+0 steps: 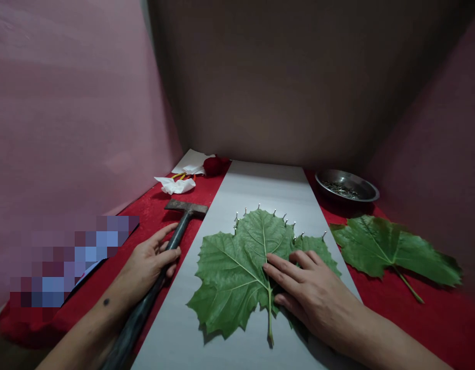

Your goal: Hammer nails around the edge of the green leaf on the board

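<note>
A large green lobed leaf (229, 272) lies on a long white board (268, 180). Several small nails (284, 216) stand up along the leaf's top edge, from its middle lobe round to the right lobe. My right hand (318, 293) rests on the right part of the leaf, fingers stretched out, the tips beside the central vein. At the left, my left hand (150, 262) is closed round the dark handle of a hammer (173, 241). The hammer's rusty head points away from me, near the board's left edge.
A metal bowl (347, 186) of nails sits at the back right. Another green leaf (391, 249) lies on the red cloth (433, 324). White crumpled paper (177, 185) and a dark red ball-like thing (214, 165) are at the back left. Pink walls flank both sides; a blurred-out object (91, 257) lies left.
</note>
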A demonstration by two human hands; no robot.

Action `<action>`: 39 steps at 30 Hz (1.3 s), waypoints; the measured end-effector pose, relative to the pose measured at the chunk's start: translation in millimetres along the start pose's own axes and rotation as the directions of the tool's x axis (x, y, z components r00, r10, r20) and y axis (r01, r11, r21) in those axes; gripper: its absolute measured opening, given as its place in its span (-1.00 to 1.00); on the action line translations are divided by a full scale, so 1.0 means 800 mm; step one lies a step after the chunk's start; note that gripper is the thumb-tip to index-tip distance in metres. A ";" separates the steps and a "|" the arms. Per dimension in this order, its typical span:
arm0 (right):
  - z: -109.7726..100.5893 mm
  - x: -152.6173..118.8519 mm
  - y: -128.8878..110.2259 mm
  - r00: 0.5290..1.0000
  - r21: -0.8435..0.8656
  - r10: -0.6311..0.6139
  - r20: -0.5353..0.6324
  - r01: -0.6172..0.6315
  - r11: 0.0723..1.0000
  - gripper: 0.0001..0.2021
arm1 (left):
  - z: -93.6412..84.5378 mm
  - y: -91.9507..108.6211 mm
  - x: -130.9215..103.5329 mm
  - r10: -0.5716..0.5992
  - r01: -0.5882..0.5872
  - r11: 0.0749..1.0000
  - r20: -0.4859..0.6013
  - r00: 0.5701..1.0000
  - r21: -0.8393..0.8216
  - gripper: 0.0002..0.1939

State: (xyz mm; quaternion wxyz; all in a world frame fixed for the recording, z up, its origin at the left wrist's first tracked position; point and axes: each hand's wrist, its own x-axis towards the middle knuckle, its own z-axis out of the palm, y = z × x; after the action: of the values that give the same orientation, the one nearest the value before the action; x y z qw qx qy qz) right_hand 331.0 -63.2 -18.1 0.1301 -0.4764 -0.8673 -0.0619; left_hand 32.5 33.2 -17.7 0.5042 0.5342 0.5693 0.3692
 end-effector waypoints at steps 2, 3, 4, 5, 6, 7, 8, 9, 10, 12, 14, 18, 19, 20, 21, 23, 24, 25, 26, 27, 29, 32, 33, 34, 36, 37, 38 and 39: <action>0.000 0.000 0.000 1.000 0.000 0.001 -0.001 -0.001 1.000 -0.62 | 0.000 0.000 -0.001 0.000 0.000 1.000 -0.003 1.000 0.009 -0.22; -0.001 -0.001 0.000 1.000 0.003 -0.001 -0.001 0.001 1.000 -0.62 | 0.000 0.001 -0.001 0.001 0.000 1.000 -0.007 1.000 0.013 -0.21; -0.001 -0.001 0.000 1.000 0.008 -0.007 -0.005 0.007 1.000 -0.62 | 0.000 0.002 -0.002 0.000 0.000 1.000 -0.010 1.000 0.015 -0.20; -0.002 -0.002 0.001 1.000 0.013 -0.012 -0.010 0.012 1.000 -0.62 | 0.001 0.003 -0.003 -0.001 0.001 1.000 -0.013 1.000 0.014 -0.20; -0.003 -0.003 0.001 1.000 0.017 -0.015 -0.021 0.016 1.000 -0.62 | 0.001 0.004 -0.003 -0.003 0.004 1.000 -0.013 1.000 0.014 -0.19; -0.003 -0.003 0.002 0.999 0.018 -0.017 -0.038 0.017 1.000 -0.63 | 0.001 0.004 -0.003 -0.006 0.006 1.000 -0.013 1.000 0.015 -0.19; -0.004 -0.004 0.003 0.998 0.017 -0.012 -0.062 0.013 1.000 -0.63 | 0.001 0.004 -0.002 -0.010 0.010 1.000 -0.014 1.000 0.021 -0.20; -0.004 -0.004 0.005 0.996 0.013 -0.001 -0.091 0.003 1.000 -0.64 | 0.001 0.004 -0.001 -0.011 0.011 1.000 -0.014 1.000 0.028 -0.20; -0.003 -0.005 0.007 0.993 0.004 0.013 -0.121 -0.013 1.000 -0.66 | 0.001 0.003 -0.001 -0.008 0.009 0.999 -0.012 1.000 0.033 -0.22; -0.001 -0.006 0.012 0.982 -0.029 0.045 -0.184 -0.051 0.998 -0.71 | 0.000 0.001 0.000 -0.002 0.003 0.999 -0.011 1.000 0.039 -0.24; 0.002 -0.008 0.017 0.972 -0.068 0.072 -0.221 -0.090 0.994 -0.74 | -0.001 0.000 0.000 0.000 0.001 0.999 -0.011 1.000 0.040 -0.25; 0.006 -0.010 0.023 0.970 -0.107 0.095 -0.224 -0.122 0.987 -0.74 | 0.001 0.004 -0.003 -0.003 0.004 0.999 -0.023 1.000 0.037 -0.23; 0.006 -0.011 0.024 0.970 -0.110 0.099 -0.222 -0.126 0.986 -0.74 | 0.002 0.005 -0.004 -0.002 0.003 0.999 -0.026 1.000 0.035 -0.21; 0.006 -0.012 0.024 0.970 -0.111 0.102 -0.221 -0.129 0.985 -0.74 | 0.003 0.006 -0.004 -0.004 0.005 0.999 -0.029 1.000 0.035 -0.20; 0.007 -0.012 0.025 0.970 -0.111 0.107 -0.220 -0.134 0.985 -0.74 | 0.003 0.007 -0.004 -0.005 0.006 0.999 -0.029 1.000 0.035 -0.20; 0.007 -0.013 0.026 0.969 -0.111 0.115 -0.220 -0.141 0.984 -0.74 | 0.003 0.007 -0.003 -0.008 0.008 0.999 -0.021 1.000 0.031 -0.19; 0.008 -0.014 0.027 0.969 -0.110 0.116 -0.219 -0.142 0.984 -0.75 | 0.003 0.006 -0.002 -0.009 0.010 1.000 -0.019 1.000 0.029 -0.20; 0.008 -0.014 0.028 0.969 -0.108 0.117 -0.215 -0.143 0.984 -0.75 | 0.002 0.005 -0.002 -0.011 0.012 1.000 -0.018 1.000 0.029 -0.21; 0.008 -0.015 0.029 0.970 -0.106 0.120 -0.212 -0.144 0.984 -0.75 | 0.001 0.003 -0.001 -0.011 0.012 1.000 -0.016 1.000 0.029 -0.22; 0.009 -0.015 0.030 0.971 -0.103 0.121 -0.208 -0.145 0.984 -0.76 | 0.000 0.002 -0.001 -0.009 0.010 0.999 -0.015 1.000 0.031 -0.23; 0.009 -0.015 0.030 0.972 -0.099 0.123 -0.198 -0.145 0.984 -0.76 | -0.002 0.000 0.000 -0.002 0.003 0.999 -0.012 1.000 0.036 -0.24; 0.009 -0.014 0.030 0.974 -0.089 0.117 -0.192 -0.136 0.987 -0.75 | -0.003 -0.002 0.000 0.005 -0.005 1.000 -0.002 1.000 0.024 -0.25; 0.008 -0.014 0.030 0.974 -0.082 0.117 -0.192 -0.134 0.987 -0.76 | -0.002 -0.002 0.000 0.003 -0.003 1.000 0.001 1.000 0.020 -0.25; 0.008 -0.013 0.029 0.974 -0.074 0.119 -0.192 -0.135 0.988 -0.76 | -0.002 -0.002 0.000 0.000 0.000 1.000 0.004 1.000 0.017 -0.24; 0.008 -0.013 0.029 0.972 -0.054 0.130 -0.194 -0.143 0.988 -0.77 | -0.002 -0.002 0.000 -0.009 0.009 1.000 0.002 1.000 0.023 -0.24; 0.008 -0.013 0.029 0.972 -0.044 0.136 -0.193 -0.147 0.988 -0.77 | -0.002 -0.002 0.000 -0.014 0.014 0.999 0.001 1.000 0.028 -0.24; 0.008 -0.013 0.029 0.971 -0.037 0.140 -0.193 -0.150 0.988 -0.77 | -0.002 -0.002 -0.001 -0.017 0.017 0.999 0.000 1.000 0.033 -0.24; 0.009 -0.013 0.030 0.971 -0.031 0.144 -0.191 -0.153 0.988 -0.76 | -0.003 -0.002 -0.001 -0.019 0.019 0.999 0.003 1.000 0.038 -0.24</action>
State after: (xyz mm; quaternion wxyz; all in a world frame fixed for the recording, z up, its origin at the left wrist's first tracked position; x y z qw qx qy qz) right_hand 355.1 -57.2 -28.3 0.2049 -0.5348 -0.8114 -0.1163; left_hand 29.9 32.6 -18.8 0.4984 0.5389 0.5803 0.3528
